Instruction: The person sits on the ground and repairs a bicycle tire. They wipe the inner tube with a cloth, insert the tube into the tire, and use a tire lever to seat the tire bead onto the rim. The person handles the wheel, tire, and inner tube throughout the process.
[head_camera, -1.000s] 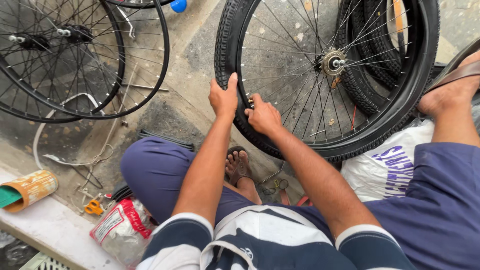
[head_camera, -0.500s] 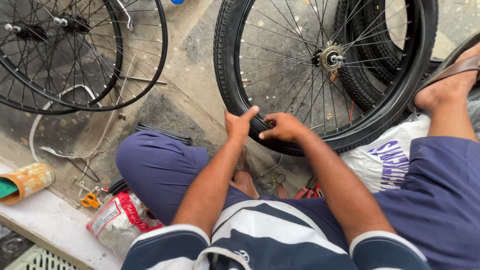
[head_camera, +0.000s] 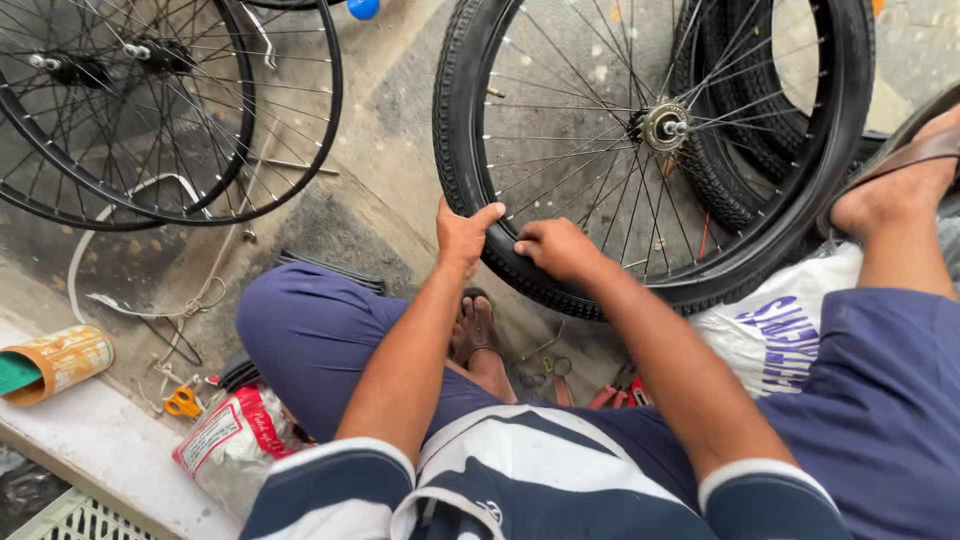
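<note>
Both hands clamp the tyre (head_camera: 470, 160) edge-on — left hand (head_camera: 462, 236) wrapped outside, right hand (head_camera: 556, 248) curled over the rim (head_camera: 600, 290). Thumbs press the rubber, likely to steady it.

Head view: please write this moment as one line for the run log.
left hand: grips tyre | right hand: presses tyre at rim | wheel upright

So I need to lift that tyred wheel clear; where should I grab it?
Grip the tyre at its near lower arc, from the person's side, where the left hand and right hand rest; spokes crowd the middle, and another tyre lies behind.
</note>
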